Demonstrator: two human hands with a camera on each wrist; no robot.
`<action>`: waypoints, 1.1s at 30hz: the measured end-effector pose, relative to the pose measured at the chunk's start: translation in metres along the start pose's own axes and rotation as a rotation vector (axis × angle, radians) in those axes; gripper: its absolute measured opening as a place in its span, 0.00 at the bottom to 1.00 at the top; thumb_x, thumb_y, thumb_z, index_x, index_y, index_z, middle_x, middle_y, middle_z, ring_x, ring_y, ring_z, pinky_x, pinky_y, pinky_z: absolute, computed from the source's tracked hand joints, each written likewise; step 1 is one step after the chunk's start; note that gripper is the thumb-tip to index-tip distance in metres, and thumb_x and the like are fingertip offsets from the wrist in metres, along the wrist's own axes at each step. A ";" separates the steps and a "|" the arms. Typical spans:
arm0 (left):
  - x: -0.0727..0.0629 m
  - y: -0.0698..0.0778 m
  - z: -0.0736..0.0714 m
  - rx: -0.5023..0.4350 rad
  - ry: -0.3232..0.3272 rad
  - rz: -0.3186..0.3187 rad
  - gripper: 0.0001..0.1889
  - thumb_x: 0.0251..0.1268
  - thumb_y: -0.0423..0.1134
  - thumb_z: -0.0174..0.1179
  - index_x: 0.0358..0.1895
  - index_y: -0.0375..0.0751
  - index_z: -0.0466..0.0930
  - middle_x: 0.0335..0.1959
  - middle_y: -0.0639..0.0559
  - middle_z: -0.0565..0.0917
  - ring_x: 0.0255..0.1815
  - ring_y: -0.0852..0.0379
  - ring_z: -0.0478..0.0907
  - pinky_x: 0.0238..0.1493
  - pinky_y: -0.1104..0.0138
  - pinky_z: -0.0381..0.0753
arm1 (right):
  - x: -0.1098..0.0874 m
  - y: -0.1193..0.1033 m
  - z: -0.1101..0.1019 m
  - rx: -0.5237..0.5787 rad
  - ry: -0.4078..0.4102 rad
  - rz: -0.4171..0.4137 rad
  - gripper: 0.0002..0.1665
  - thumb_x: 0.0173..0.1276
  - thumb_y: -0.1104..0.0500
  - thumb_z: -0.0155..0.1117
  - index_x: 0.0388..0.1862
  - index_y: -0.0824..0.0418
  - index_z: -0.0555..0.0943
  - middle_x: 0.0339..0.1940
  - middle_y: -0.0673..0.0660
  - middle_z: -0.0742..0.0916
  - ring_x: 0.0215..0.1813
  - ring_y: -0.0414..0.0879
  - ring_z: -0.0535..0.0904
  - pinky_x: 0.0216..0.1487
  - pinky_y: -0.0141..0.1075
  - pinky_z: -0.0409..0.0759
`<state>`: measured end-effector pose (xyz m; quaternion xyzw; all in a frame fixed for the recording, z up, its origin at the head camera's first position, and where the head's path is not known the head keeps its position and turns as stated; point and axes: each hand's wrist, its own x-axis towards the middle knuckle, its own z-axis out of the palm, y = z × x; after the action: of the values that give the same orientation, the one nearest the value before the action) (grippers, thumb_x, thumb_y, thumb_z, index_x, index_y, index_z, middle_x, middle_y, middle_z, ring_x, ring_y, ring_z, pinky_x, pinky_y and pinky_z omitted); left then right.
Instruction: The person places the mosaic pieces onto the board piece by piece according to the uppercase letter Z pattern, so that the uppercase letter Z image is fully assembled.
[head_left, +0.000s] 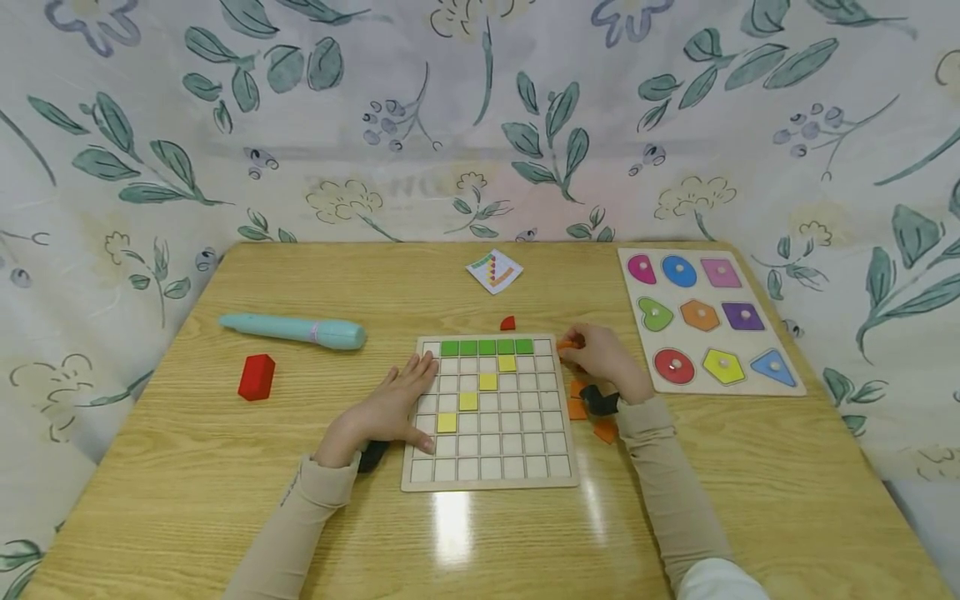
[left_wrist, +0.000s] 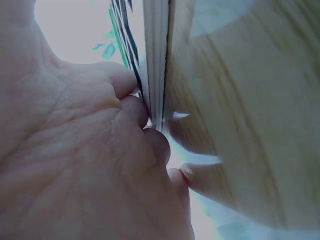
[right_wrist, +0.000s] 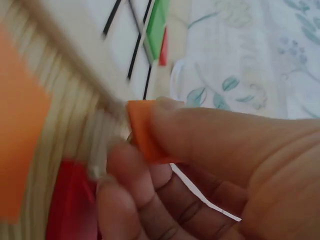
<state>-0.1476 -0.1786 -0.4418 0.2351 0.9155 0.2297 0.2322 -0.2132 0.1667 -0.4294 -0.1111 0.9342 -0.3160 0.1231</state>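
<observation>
A wooden grid board (head_left: pixel 491 473) lies on the table, with a row of green tiles (head_left: pixel 487 347) along its top and several yellow tiles (head_left: pixel 468 402) in a diagonal. My left hand (head_left: pixel 386 410) rests with fingers spread on the board's left edge. Just off the upper right corner, my right hand (head_left: pixel 600 357) pinches an orange square tile (right_wrist: pixel 142 131) between thumb and fingers. More orange tiles (head_left: pixel 605 431) lie under and beside the right wrist. A red piece (right_wrist: pixel 72 200) shows below the right fingers in the right wrist view.
Behind the board are a small red piece (head_left: pixel 507 322) and a pattern card (head_left: pixel 494 272). A shape puzzle board (head_left: pixel 712 333) with knobbed pieces lies at the right. On the left are a turquoise pen-like object (head_left: pixel 292 330) and a red block (head_left: pixel 257 377). A floral curtain (head_left: pixel 450 125) surrounds the table.
</observation>
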 end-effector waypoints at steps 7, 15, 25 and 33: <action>-0.001 0.002 -0.001 0.002 0.008 0.002 0.68 0.38 0.53 0.76 0.77 0.34 0.37 0.80 0.39 0.34 0.80 0.40 0.28 0.77 0.41 0.33 | -0.001 -0.028 0.019 0.238 -0.166 -0.037 0.11 0.71 0.57 0.60 0.44 0.65 0.79 0.35 0.59 0.86 0.33 0.43 0.82 0.34 0.32 0.81; 0.000 0.003 -0.001 -0.007 0.008 -0.004 0.68 0.38 0.53 0.77 0.77 0.33 0.37 0.79 0.39 0.35 0.80 0.39 0.29 0.77 0.41 0.33 | -0.007 -0.062 0.056 0.217 -0.329 -0.190 0.06 0.69 0.58 0.62 0.39 0.60 0.82 0.32 0.52 0.85 0.31 0.38 0.75 0.34 0.28 0.75; 0.000 0.003 -0.002 -0.004 0.013 0.007 0.68 0.38 0.55 0.76 0.77 0.33 0.38 0.80 0.39 0.35 0.80 0.39 0.29 0.77 0.40 0.34 | -0.030 -0.100 0.093 0.223 -0.397 -0.296 0.05 0.68 0.59 0.64 0.35 0.59 0.85 0.24 0.50 0.86 0.23 0.35 0.75 0.26 0.25 0.73; 0.000 0.003 -0.001 -0.006 0.009 0.008 0.68 0.38 0.53 0.76 0.77 0.33 0.37 0.80 0.39 0.35 0.80 0.39 0.28 0.77 0.40 0.34 | -0.047 -0.115 0.114 0.219 -0.188 -0.272 0.05 0.64 0.61 0.68 0.29 0.61 0.83 0.20 0.51 0.84 0.18 0.33 0.71 0.20 0.23 0.70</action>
<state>-0.1472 -0.1769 -0.4391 0.2368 0.9149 0.2345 0.2278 -0.1199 0.0269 -0.4383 -0.2512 0.8549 -0.4179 0.1773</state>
